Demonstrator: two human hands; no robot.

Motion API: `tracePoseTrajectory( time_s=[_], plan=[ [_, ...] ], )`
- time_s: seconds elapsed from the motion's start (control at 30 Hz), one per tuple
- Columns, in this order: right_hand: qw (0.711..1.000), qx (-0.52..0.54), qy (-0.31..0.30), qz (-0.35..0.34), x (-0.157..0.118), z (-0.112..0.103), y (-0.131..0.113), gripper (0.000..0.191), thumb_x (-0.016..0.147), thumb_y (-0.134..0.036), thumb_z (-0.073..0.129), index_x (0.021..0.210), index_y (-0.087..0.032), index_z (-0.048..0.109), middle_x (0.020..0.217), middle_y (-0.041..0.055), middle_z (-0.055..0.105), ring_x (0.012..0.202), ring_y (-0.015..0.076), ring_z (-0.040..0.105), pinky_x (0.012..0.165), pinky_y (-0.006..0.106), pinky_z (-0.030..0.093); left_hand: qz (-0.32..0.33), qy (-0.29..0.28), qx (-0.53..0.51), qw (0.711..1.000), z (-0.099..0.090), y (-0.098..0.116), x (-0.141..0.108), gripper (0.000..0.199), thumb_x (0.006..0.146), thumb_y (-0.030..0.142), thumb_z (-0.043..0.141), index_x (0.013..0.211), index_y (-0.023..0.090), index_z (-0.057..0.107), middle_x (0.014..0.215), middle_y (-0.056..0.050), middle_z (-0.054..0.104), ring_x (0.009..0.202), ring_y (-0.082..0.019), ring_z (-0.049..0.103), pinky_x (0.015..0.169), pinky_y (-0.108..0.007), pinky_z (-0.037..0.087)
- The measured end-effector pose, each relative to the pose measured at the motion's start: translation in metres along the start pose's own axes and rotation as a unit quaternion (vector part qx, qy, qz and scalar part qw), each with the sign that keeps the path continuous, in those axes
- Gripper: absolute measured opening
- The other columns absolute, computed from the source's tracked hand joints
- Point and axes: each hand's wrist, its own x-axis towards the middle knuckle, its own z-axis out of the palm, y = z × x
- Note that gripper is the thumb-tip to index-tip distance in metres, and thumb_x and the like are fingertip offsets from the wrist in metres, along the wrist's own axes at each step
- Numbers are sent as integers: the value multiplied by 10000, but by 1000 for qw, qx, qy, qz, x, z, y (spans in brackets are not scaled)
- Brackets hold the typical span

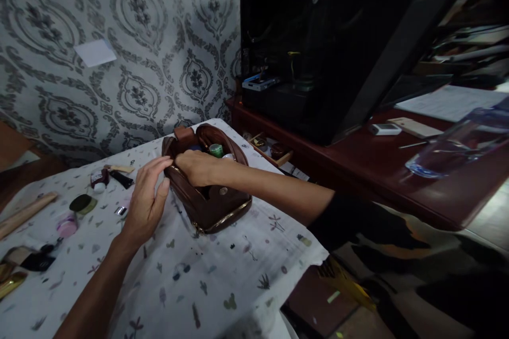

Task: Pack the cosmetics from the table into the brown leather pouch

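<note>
A brown zippered bag [222,212] stands unzipped on a white patterned cloth [214,280]. Inside it a green-topped item [216,150] and a white one show. My right hand [194,167] reaches into the bag's left part; its fingers are hidden below the opening. At the bag's left edge is my left hand [148,198], fingers extended and fingertips at the rim, with the thumb apart.
Left of the bag lie a dark-lidded jar [82,203], a pink container [67,225], a black tube [121,179] and a wooden item [27,214]. At right, a dark red desk [429,190] carries a black cabinet [310,53] and a clear pitcher [457,143].
</note>
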Motion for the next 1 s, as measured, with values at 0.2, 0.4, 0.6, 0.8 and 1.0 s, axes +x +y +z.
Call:
tracePoseTrajectory(
  time_s=[0.2,0.4,0.6,0.8,1.0],
  plan=[
    [1000,10,0,-1,18,11,7,404,847,-71,625,1238,-174,639,1231,146,692,1130,276,681,864,329,575,-8,-7,-12,1000,0,0,-1,352,1026,342,372,1337,233,497,1377,-104,548,1327,-238,483,1140,-438,372],
    [999,-24,-29,-7,28,22,14,366,962,-185,552,1324,-187,604,1425,146,570,1301,325,563,1042,452,494,-8,-10,-18,1000,0,0,-1,354,1028,339,370,1338,224,495,1384,-110,540,1332,-241,477,1149,-441,360],
    [998,-26,-56,2,25,13,5,384,963,-215,578,1346,-190,601,1355,163,626,1289,330,574,1026,457,505,-17,-14,-20,1000,0,0,-2,352,1031,337,370,1341,222,490,1401,-111,529,1346,-237,466,1154,-435,353],
    [998,-23,-58,6,22,9,2,387,971,-192,560,1356,-164,588,1373,161,615,1289,320,575,1032,460,502,-11,-11,-16,1000,-3,0,0,346,1025,348,377,1318,219,510,1369,-113,556,1319,-239,489,1133,-439,379],
    [997,-39,-62,-11,28,16,6,324,946,-131,562,1252,-187,656,1327,156,646,1238,306,617,989,452,525,-6,-10,-13,1000,-7,0,-1,340,1015,361,407,1309,236,522,1350,-100,574,1312,-241,502,1127,-440,395]
  ],
)
